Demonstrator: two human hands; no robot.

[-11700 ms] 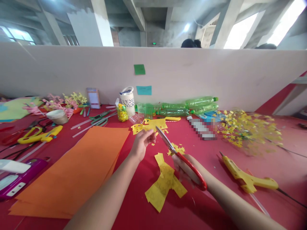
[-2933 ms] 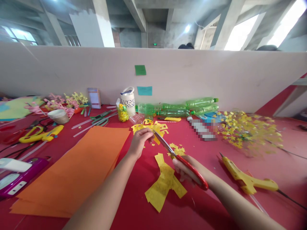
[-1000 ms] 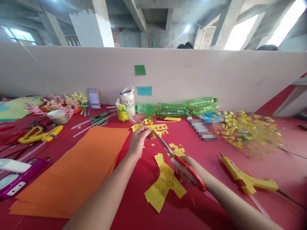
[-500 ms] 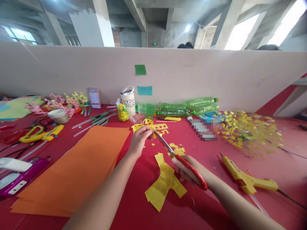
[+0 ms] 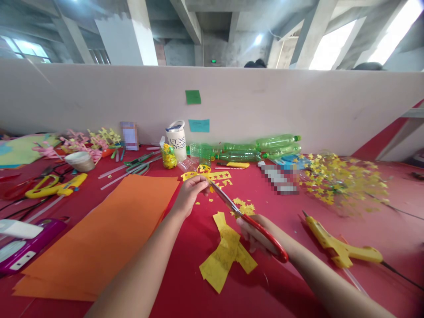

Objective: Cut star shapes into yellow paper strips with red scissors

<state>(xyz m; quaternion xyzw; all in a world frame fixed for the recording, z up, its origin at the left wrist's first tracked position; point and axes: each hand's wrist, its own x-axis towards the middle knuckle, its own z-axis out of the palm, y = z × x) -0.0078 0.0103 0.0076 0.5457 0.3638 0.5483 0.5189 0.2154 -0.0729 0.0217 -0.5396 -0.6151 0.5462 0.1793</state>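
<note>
My left hand (image 5: 190, 194) is closed in a pinch, fingertips at the scissors' tips. A bit of yellow paper (image 5: 211, 189) shows at those fingertips, mostly hidden. Red-handled scissors (image 5: 261, 229) are in my right hand (image 5: 255, 232), their blades pointing up and left, nearly closed. Below the blades lie overlapping yellow paper strips (image 5: 220, 260) with faint drawn outlines. A small pile of cut yellow stars (image 5: 244, 206) sits beside the blades. Behind my left hand are yellow offcuts with star-shaped holes (image 5: 221, 176) and small scraps.
Orange sheets (image 5: 99, 234) lie at left, near a purple power strip (image 5: 39, 243) and a yellow glue gun (image 5: 58, 187). At right is another yellow glue gun (image 5: 341, 245), behind it a bunch of yellow stars (image 5: 331, 181). Green plastic bottles (image 5: 245, 152) and a white tumbler (image 5: 177, 141) line the partition.
Hardly anything differs. My left fingers and the scissors' tips have shifted slightly, and the whole view has drifted a little.
</note>
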